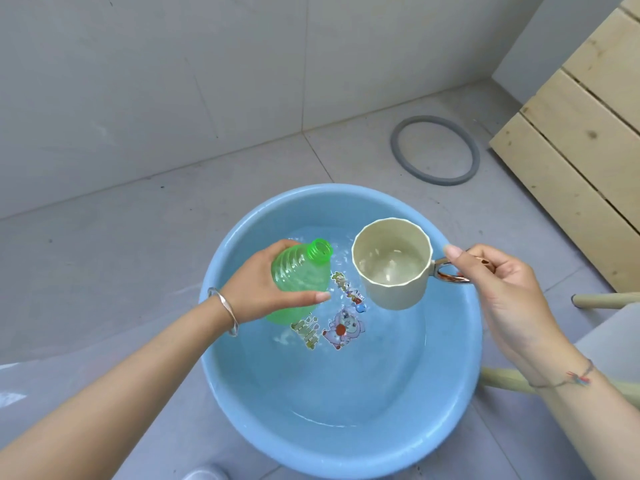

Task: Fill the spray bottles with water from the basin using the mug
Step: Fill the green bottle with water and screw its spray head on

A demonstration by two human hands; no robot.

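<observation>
A blue basin (457,358) with water and a cartoon print on its bottom stands on the grey tiled floor. My left hand (263,289) grips a green transparent bottle (298,275) above the basin; the bottle has no cap and tilts with its open neck up and to the right. My right hand (502,282) holds a cream mug (394,265) by its metallic handle, just right of the bottle's neck. Some water lies in the mug, which is tilted slightly toward the bottle. Mug and bottle are a little apart.
A grey rubber ring (436,150) lies on the floor beyond the basin. A pale wooden slatted panel (581,140) leans at the right. Wooden stool legs (606,301) and a white seat edge show at the right. A tiled wall rises at the back.
</observation>
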